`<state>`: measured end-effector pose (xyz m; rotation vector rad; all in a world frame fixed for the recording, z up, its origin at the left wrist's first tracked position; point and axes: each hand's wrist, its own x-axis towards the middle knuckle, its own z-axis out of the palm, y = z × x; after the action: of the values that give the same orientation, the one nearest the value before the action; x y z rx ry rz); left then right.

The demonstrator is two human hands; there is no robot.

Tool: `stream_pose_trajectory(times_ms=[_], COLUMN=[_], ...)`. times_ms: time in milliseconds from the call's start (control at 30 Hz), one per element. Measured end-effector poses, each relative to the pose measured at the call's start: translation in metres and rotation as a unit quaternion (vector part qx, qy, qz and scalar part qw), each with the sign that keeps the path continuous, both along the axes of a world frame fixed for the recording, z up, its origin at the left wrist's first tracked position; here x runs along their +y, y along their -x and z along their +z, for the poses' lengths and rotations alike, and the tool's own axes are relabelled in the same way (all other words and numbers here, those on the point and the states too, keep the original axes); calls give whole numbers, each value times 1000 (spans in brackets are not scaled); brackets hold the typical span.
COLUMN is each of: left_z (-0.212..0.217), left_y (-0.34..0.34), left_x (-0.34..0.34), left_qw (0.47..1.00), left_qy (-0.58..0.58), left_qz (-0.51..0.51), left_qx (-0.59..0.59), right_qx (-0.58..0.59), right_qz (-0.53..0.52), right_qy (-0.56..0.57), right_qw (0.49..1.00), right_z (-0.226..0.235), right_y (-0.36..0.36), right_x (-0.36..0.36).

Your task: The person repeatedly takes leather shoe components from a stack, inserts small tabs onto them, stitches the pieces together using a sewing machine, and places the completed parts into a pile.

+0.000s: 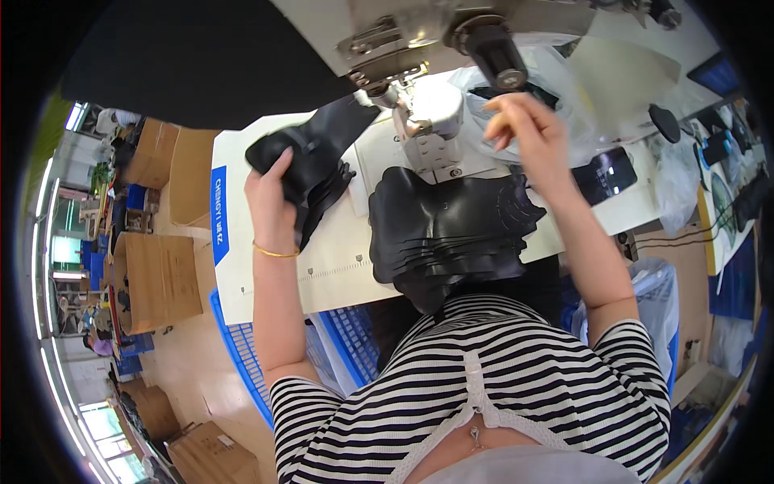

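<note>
- Left hand [272, 200] clamped on a black curved leather piece [310, 153].
- Right hand [528, 129], fingers loosely apart, over a clear plastic bag [556, 73] holding dark pieces.
- Blue slatted plastic basket [242, 355], contents hidden.

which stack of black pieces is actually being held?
The smaller stack at the table's left, gripped by the left hand. The bigger stack in front lies untouched.

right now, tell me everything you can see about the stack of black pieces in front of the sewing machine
The stack of black pieces is a pile of flat, curved cut shapes, matt black, looking like leather or synthetic sheet. They lie fanned so their edges show as layered ridges at the left and right sides. The pile rests on the white table, just before the sewing machine, its near edge hanging toward the person's striped shirt. Neither hand touches it.
</note>
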<state>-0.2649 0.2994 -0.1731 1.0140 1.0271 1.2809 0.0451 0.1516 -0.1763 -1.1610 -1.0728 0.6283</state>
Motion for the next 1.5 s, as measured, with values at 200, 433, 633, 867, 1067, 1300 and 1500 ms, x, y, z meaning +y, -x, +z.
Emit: stream_pose_trajectory(times_ms=[200, 433, 633, 867, 1067, 1300, 1500], left_z=[-47, -46, -63, -68, -50, -32, -40], left_y=[91, 4, -60, -60, -62, -47, -53], left_x=[8, -62, -91, -98, -112, -96, -102], left_qw=[945, 882, 857, 788, 950, 921, 934], left_qy=[16, -240, -173, -407, -166, 262, 62], left_qz=[125, 14, -98, 16, -68, -282, -298], left_qx=[302, 405, 475, 462, 256, 53, 187], right_qx=[-465, -497, -541, -185, -20, 22, 46], right_qz=[-184, -179, -257, 100, 269, 283, 265], right_qy=[218, 209, 69, 153, 224, 257, 279], right_qw=[838, 823, 798, 966, 936, 924, 922], right_z=[-29, -48, -42, -3, -23, -31, -33], right_y=[-77, -81, -71, 19, 55, 50, 52], right_x=[34, 41, 25, -35, -51, -42, -36])
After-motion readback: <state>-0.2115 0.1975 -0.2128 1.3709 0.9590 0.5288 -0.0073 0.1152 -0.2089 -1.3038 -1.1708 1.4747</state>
